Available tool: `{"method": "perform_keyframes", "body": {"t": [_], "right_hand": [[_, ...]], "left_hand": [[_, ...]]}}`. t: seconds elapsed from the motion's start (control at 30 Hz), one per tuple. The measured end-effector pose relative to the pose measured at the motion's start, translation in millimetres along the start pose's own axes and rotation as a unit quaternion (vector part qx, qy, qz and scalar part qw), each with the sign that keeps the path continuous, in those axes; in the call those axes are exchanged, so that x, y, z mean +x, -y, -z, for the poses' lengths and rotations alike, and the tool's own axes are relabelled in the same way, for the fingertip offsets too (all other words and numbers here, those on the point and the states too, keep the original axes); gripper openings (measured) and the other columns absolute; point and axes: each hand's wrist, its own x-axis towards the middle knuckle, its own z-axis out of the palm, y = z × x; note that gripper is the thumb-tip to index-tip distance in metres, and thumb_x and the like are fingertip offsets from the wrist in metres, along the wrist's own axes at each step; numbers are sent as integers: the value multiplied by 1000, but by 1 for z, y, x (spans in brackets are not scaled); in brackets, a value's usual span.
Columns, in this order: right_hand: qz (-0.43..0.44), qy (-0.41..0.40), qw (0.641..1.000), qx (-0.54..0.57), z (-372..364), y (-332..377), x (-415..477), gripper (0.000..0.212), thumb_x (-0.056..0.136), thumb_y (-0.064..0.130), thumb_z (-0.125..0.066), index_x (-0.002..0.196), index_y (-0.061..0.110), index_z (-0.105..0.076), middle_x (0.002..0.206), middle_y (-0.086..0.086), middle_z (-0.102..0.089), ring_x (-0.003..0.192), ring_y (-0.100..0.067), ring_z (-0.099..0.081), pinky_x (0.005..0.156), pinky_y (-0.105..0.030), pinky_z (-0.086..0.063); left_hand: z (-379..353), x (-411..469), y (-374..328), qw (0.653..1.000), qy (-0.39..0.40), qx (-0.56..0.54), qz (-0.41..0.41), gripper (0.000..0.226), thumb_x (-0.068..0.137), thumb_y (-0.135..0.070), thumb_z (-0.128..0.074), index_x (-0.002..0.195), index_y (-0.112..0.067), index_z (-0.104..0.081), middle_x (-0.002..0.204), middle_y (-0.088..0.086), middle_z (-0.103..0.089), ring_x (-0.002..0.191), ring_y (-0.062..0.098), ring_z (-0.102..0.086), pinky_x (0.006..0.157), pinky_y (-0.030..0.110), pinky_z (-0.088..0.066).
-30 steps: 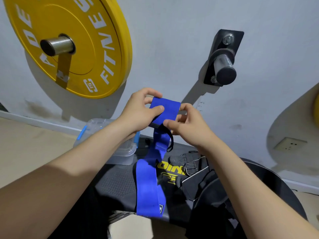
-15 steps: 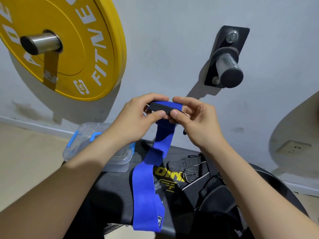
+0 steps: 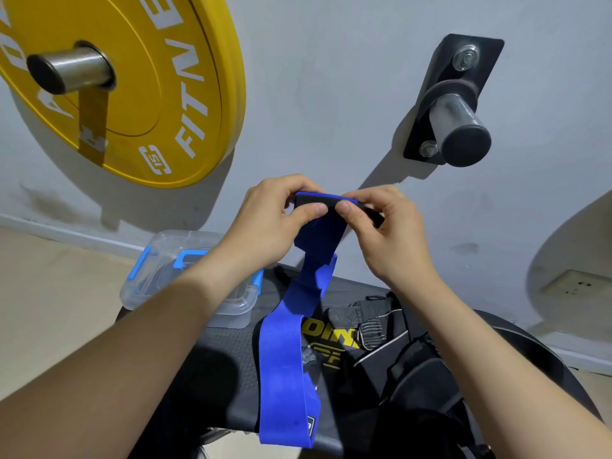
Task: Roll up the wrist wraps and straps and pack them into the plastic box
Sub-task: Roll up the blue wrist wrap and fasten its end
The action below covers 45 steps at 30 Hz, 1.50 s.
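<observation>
Two-handed pinch, left hand [image 3: 265, 223] and right hand [image 3: 390, 236] thumbs side by side, on rolled top of blue wrist wrap [image 3: 284, 359], up right of plastic box [image 3: 165, 246]; tail hanging right of box. Above box, yellow plate [image 3: 149, 77] reading "FITNE".

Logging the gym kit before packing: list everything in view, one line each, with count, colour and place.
wrap: one, blue, top end held up by both hands, the rest hanging onto the bench
box: one, clear with blue clips, at the bench's far left edge
black gear: a pile, count unclear, on the bench right of the wrap
bench: one, black, below the hands
plate: one, yellow, upper left
bare peg: one, steel on a black bracket, upper right
socket: one, pale, low right
left hand: pinches the wrap's top
right hand: pinches the wrap's top
</observation>
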Motion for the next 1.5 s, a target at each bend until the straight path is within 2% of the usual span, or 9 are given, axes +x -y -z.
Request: {"method": "perform_keyframes", "body": {"t": [0.1, 0.27, 0.5, 0.7, 0.9, 1.03, 1.23, 1.33, 1.5], "right_hand": [[-3, -1, 1000, -2, -6, -4, 9, 10, 103, 27, -70, 101, 20, -75, 80, 8, -72, 73, -8, -64, 66, -19, -44], [-42, -19, 998, 35, -10, -4, 11, 15, 102, 22, -71, 112, 25, -82, 93, 17, -78, 89, -1, -71, 79, -20, -52], [-78, 16, 989, 125, -18, 14, 0, 10, 100, 19, -75, 105, 26, -81, 89, 4, -81, 84, -18, -75, 75, -42, -60], [-89, 37, 978, 183, -14, 18, -10, 14, 100, 13, -75, 106, 25, -79, 83, -14, -78, 75, -43, -71, 65, -61, -59], [-132, 19, 968, 213, -2, 4, -1, 13, 99, 11, -75, 105, 22, -78, 80, -14, -79, 66, -18, -71, 62, -41, -62], [-141, -6, 967, 214, -8, -6, 12, 16, 101, 13, -71, 99, 28, -73, 84, -28, -74, 69, -28, -61, 65, -50, -55], [-153, -2, 967, 205, -7, -34, 16, 5, 103, 13, -69, 104, 18, -69, 80, -34, -68, 63, -34, -58, 62, -61, -55], [-158, -15, 966, 202, -10, -46, 21, 9, 102, 13, -70, 102, 21, -69, 75, -26, -71, 63, -39, -63, 62, -55, -56], [-173, -19, 962, 212, -24, -54, 26, 10, 102, 12, -71, 101, 22, -69, 65, -9, -72, 55, -17, -61, 56, -35, -51]], "left_hand": [[-7, 7, 5, 996, 4, -78, 31, 9, 99, -17, -76, 104, -24, -79, 93, 5, -80, 92, 35, -74, 87, 56, -59], [-18, 6, 7, 989, 6, -126, 77, 12, 102, -18, -72, 112, -22, -78, 99, 0, -81, 100, 25, -77, 93, 56, -59], [5, -18, 0, 993, 18, -80, 82, 23, 109, -15, -58, 122, -28, -73, 106, 3, -78, 102, 30, -73, 94, 58, -58], [13, -21, -8, 987, 8, -107, 119, 11, 105, -18, -69, 115, -21, -71, 97, 0, -82, 97, 24, -79, 94, 57, -61], [-12, -1, -15, 993, 9, -90, 79, 9, 108, -20, -62, 114, -24, -67, 100, 6, -78, 97, 31, -74, 91, 59, -59], [-32, 14, -13, 992, -26, -102, 74, 19, 109, -11, -53, 115, -22, -67, 97, 14, -74, 92, 45, -66, 84, 63, -56], [-57, 29, 5, 988, -12, -131, 82, 19, 109, -7, -54, 116, -17, -69, 96, 1, -74, 87, 23, -70, 78, 48, -56], [-66, 36, 10, 986, -19, -138, 86, 18, 110, -6, -55, 117, -14, -69, 101, 6, -75, 96, 27, -73, 86, 53, -60], [-66, 39, 19, 986, -18, -147, 77, 16, 108, -3, -54, 118, -4, -66, 101, 23, -71, 95, 46, -69, 82, 65, -57]]}}
